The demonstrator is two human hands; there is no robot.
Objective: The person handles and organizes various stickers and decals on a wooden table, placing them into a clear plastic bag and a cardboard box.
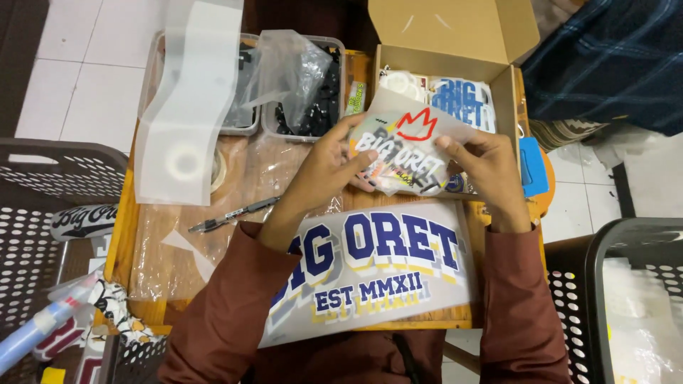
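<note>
Head view shows both my hands, left hand [324,167] and right hand [487,167], clamped on a small printed transfer sheet [402,153] at twelve o'clock, not yet inside the open cardboard box [445,43], the large printed sheet [377,267] unpacked at six.

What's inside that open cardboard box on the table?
In the cardboard box, blue-lettered printed sheets and a white ring-shaped piece show. The sticker sheet held by both hands covers whatever lies in the front part.

Both hands hold a small sticker sheet [402,153] over the tabletop [128,235], left hand [324,174] and right hand [491,167] pinching its edges. A large lettered sheet [370,267] lies below, an open cardboard box [448,32] behind, a pen [231,215] to the left.
</note>
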